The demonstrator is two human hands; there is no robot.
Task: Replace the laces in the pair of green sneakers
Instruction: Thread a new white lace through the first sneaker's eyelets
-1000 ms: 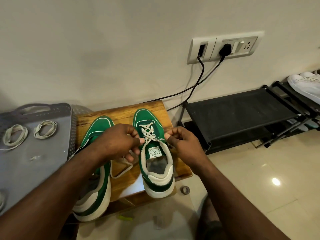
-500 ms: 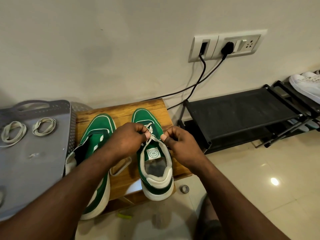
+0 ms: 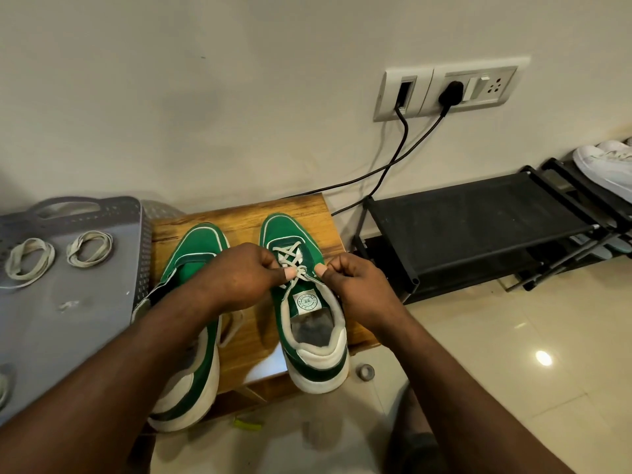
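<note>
On wooden surface: laced sneaker beside other sneaker. Fingers of left hand and right hand pinch lace ends at top holes. Step: tying, likely. Next: pull ends tight, make bow.

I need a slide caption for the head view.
Left hand and right hand pinch the lace on a green sneaker.

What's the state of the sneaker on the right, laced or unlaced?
Laced: a white lace criss-crosses the right sneaker, and the left hand and right hand each pinch it.
</note>
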